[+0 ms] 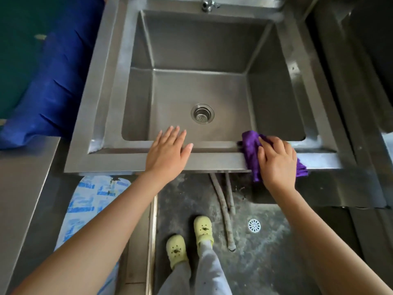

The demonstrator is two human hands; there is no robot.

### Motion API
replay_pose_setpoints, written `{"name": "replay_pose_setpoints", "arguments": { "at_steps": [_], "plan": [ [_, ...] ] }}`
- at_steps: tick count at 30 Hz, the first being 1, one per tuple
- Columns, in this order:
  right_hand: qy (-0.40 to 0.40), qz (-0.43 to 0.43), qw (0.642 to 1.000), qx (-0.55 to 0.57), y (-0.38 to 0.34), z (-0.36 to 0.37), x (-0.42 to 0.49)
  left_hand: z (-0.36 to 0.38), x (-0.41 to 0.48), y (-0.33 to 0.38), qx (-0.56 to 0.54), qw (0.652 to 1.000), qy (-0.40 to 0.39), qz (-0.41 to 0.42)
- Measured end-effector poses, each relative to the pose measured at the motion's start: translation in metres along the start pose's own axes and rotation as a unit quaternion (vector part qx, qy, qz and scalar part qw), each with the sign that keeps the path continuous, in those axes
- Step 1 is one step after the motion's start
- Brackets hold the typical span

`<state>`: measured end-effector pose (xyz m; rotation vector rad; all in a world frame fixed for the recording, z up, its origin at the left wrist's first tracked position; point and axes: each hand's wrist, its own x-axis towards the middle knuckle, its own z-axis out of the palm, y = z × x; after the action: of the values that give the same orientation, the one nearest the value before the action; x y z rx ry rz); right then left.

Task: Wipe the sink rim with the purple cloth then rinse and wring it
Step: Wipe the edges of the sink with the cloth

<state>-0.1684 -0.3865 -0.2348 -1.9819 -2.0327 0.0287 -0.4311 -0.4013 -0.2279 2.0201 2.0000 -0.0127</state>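
Note:
A deep steel sink fills the upper middle of the head view, and its flat front rim [119, 160] runs across just below the basin. My right hand [276, 160] presses the purple cloth [251, 145] flat onto the right part of that front rim; the cloth drapes over the inner and outer edges. My left hand [168, 152] rests palm down on the rim left of centre, fingers spread, holding nothing. The tap [208, 4] sits at the back, with no water seen running. A round drain strainer [202, 113] lies in the basin floor.
A blue plastic sheet [51, 86] lies to the left of the sink. Steel counters [23, 188] flank both sides. Below the rim are grey hoses [223, 209], a white floor drain [254, 225], a blue-and-white bag [85, 205] and my feet in yellow clogs [203, 228].

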Motion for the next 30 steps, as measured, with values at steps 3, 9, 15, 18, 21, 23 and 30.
{"name": "replay_pose_setpoints", "arguments": {
  "at_steps": [3,9,15,18,21,23,30],
  "plan": [
    [-0.009,0.022,0.999,-0.027,-0.007,0.001,0.005,0.003,0.0,0.008,0.035,0.999,0.015,0.006],
    [-0.079,-0.1,0.992,-0.007,-0.091,0.015,-0.007,0.003,0.0,0.008,0.046,0.997,0.049,0.024],
    [-0.046,-0.123,0.99,0.042,-0.055,0.011,-0.004,-0.004,-0.004,0.008,0.049,0.998,0.032,0.017],
    [-0.027,-0.087,0.995,0.027,-0.004,-0.001,0.002,-0.004,-0.003,0.011,0.053,0.998,0.019,0.015],
    [-0.025,-0.045,0.999,-0.002,0.051,-0.011,0.012,-0.004,0.0,0.01,0.054,0.999,-0.002,0.009],
    [-0.029,0.002,0.999,-0.024,0.076,-0.015,0.018,-0.003,0.003,0.019,0.038,0.999,-0.028,-0.003],
    [-0.035,0.08,0.996,-0.036,0.047,-0.011,0.006,0.019,0.034,0.12,-0.016,0.996,-0.061,0.07]
  ]
}}
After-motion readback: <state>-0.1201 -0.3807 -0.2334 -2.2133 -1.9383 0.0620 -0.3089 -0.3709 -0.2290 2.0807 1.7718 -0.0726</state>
